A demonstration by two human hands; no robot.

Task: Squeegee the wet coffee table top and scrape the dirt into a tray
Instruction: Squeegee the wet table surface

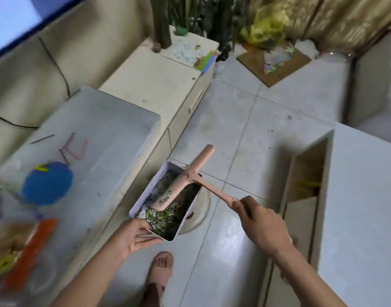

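Two tables: the left table (pixel 106 134) and the right table (pixel 362 196), both pale-topped, stand apart with floor between them. The left one carries a blue round thing (pixel 47 183), coloured sticks and blurred orange items. The right one shows an open compartment in its side.
Floor: pale tiles (pixel 245 120), glossy, with scattered dark specks.
Cabinet: cream-coloured (pixel 154 85), beyond the left table, with papers on its far end.
Tray: white and rectangular (pixel 147 191), held tilted in the air over the floor between the tables, nearer the left table.
Squeegee: pink and T-shaped (pixel 191 176). One end of the blade lies inside the tray and the other sticks out past the far rim. The handle runs right to the right hand.
Right hand: fingers (pixel 263 222) wrapped round the handle's end.
Left hand: grips (pixel 132 235) the tray's near corner, thumb on the rim, fingers beneath.
Foot: in a sandal (pixel 160 269), on the tiles below the tray.
Dirt: green scraps and dark wet grime (pixel 161 220) inside the tray, the scraps gathered at its near end.
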